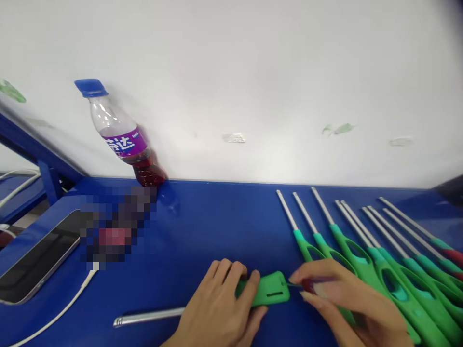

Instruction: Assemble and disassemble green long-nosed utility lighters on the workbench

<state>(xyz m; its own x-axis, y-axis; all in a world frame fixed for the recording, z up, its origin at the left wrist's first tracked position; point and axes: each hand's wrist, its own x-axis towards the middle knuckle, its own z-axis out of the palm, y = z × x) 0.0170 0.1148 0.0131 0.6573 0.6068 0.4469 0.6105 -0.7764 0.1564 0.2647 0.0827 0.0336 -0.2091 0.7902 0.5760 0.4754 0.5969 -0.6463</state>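
My left hand [220, 306] is wrapped around a green long-necked lighter [277, 289] lying on the blue table. Its metal tube [152, 316] sticks out to the left of the hand. The lighter's handle end, with a dark slot in it, points right. My right hand [347, 294] pinches a small thin tool [307, 285] with a dark red grip. The tool's slender tip meets the end of the green handle; how far it goes in I cannot tell.
Several green lighters [394, 284] lie side by side at the right, tubes pointing away. A purple-labelled drink bottle [125, 142] leans on the white wall [253, 86]. A phone [41, 255], a white cable [58, 313] and a blurred-out patch are at left on the blue table [217, 217].
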